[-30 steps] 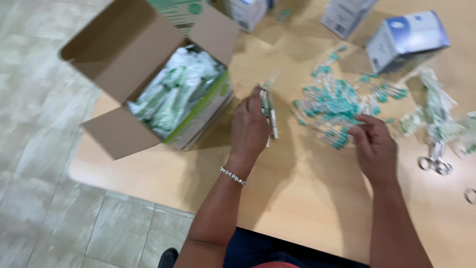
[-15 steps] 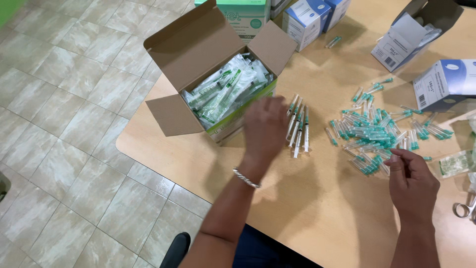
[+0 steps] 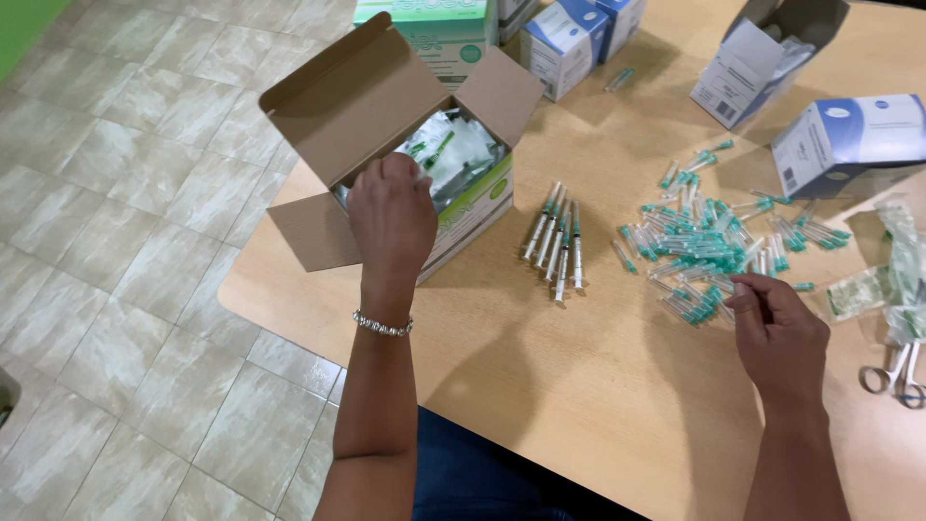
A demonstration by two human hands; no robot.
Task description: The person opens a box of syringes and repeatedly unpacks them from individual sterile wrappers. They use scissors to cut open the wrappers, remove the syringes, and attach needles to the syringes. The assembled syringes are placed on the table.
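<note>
The left hand (image 3: 391, 220) reaches into the open cardboard box of wrapped syringes (image 3: 439, 169) at ten o'clock – its grip hidden, cannot tell – while the right hand (image 3: 779, 333) pinches a green-capped needle (image 3: 748, 289) beside the loose pile (image 3: 709, 246) on the wooden bench (image 3: 579, 386).

Brown cardboard box (image 3: 386, 96) with a green-and-white side, clear syringes (image 3: 558, 236), teal-capped needles (image 3: 709, 251), white-and-blue boxes (image 3: 849, 140) — all on a light tan wood-grain counter (image 3: 540, 386).

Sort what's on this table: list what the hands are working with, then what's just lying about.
In use:
left hand reaching into open carton of wrapped syringes
row of syringes
right hand at pile of capped needles

Lying about:
scissors
blue-and-white boxes
empty wrappers
</note>
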